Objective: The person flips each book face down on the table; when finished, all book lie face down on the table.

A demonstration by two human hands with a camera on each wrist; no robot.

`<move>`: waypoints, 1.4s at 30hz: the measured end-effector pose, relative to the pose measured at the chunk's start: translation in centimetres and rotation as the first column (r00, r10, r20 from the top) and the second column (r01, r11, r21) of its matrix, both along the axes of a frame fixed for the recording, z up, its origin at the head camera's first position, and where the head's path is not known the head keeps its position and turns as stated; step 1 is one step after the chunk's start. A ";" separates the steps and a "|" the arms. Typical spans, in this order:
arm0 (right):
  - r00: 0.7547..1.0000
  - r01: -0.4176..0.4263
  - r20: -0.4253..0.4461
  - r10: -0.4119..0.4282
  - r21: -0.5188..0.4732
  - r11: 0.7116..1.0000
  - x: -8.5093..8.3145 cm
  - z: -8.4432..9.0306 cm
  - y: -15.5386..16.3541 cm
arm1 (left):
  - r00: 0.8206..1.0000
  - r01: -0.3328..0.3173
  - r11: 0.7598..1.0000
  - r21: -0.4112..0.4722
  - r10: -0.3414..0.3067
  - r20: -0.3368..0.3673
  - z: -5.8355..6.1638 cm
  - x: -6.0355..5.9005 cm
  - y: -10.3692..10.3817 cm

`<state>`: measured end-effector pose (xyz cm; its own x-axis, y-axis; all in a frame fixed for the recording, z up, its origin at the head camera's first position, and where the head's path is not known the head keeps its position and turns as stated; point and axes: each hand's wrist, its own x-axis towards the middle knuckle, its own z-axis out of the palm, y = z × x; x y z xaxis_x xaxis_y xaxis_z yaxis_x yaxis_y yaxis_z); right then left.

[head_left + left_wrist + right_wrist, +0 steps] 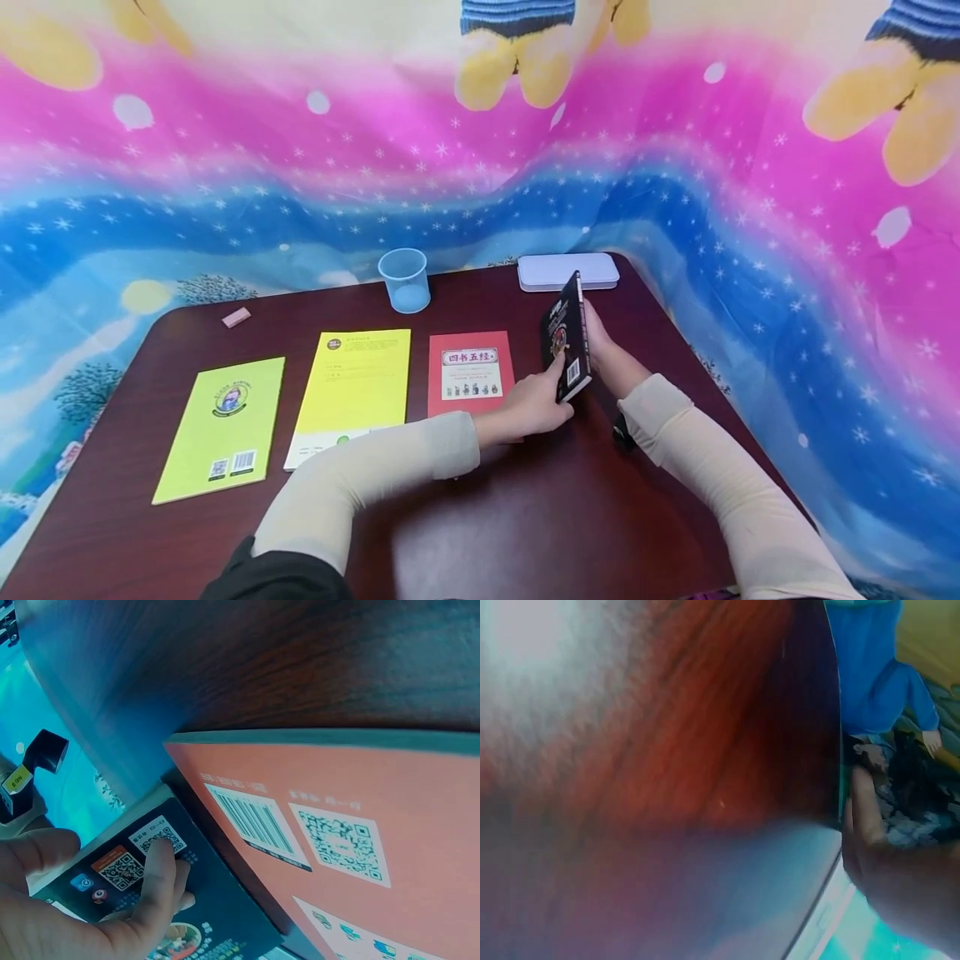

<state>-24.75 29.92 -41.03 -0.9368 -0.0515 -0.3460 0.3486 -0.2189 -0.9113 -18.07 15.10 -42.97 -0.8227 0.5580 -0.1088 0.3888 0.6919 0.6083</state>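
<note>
A black book [557,327] is held tilted on edge above the right part of the table, its back cover with barcode facing left. My left hand [532,406] pinches its near lower corner. In the left wrist view, fingertips of the left hand [150,900] press on the dark cover beside printed codes. My right hand [602,342] holds the book from its right side. The right wrist view has the right hand [900,877] against the colourful other cover [870,667]; its thumb is hidden. A red book [468,367] lies flat just left of the black one.
A yellow book [360,375] and a yellow-green book [228,425] lie flat to the left. At the back are a pink eraser [236,317], a blue translucent cup [406,283] and a white case [567,272]. A patterned cloth [300,200] hangs behind the table [525,517].
</note>
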 end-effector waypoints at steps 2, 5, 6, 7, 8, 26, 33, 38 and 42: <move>0.997 0.076 -0.020 -0.076 0.010 0.997 -0.4 -0.1 0.4 | 1.000 0.009 1.000 -0.006 -0.009 -0.010 -0.1 0.0 0.0; 0.976 0.206 -0.088 -0.200 0.070 0.976 -1.3 -0.4 1.0 | 0.999 0.016 1.000 -0.013 -0.016 -0.028 -0.3 -0.1 0.0; 0.966 0.246 -0.113 -0.234 0.106 0.964 -1.7 -0.5 1.2 | 0.999 0.017 1.000 -0.014 -0.017 -0.031 -0.3 -0.1 0.0; 0.952 0.287 -0.150 -0.265 0.148 0.947 -2.0 -0.6 1.4 | 0.999 0.018 1.000 -0.016 -0.018 -0.037 -0.4 -0.2 0.1; 0.939 0.326 -0.182 -0.292 0.199 0.924 -2.2 -0.7 1.6 | 0.999 0.018 1.000 -0.020 -0.018 -0.043 -0.4 -0.2 0.1; 0.947 0.287 -0.322 0.017 0.864 0.414 -3.0 1.3 4.5 | 0.994 0.077 0.993 -0.089 -0.084 -0.076 -0.4 -0.6 0.5; 0.942 0.270 -0.314 0.117 0.918 0.289 -3.2 0.7 5.9 | 0.977 0.198 0.952 -0.233 -0.209 -0.026 -0.6 -0.7 0.8; 0.947 0.248 -0.290 0.137 0.933 0.263 -3.0 0.0 6.8 | 0.966 0.245 0.929 -0.278 -0.259 -0.013 -0.9 -0.4 0.9; 0.944 0.236 -0.279 0.175 0.944 0.230 -3.0 -0.4 7.7 | 0.958 0.261 0.907 -0.330 -0.286 -0.029 -0.8 -0.3 1.0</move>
<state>-27.71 37.60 -41.46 -0.9761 0.1554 0.1519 0.0684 0.8833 -0.4638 -18.38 16.10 -43.76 -0.6553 0.7082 -0.2626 0.6267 0.7039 0.3344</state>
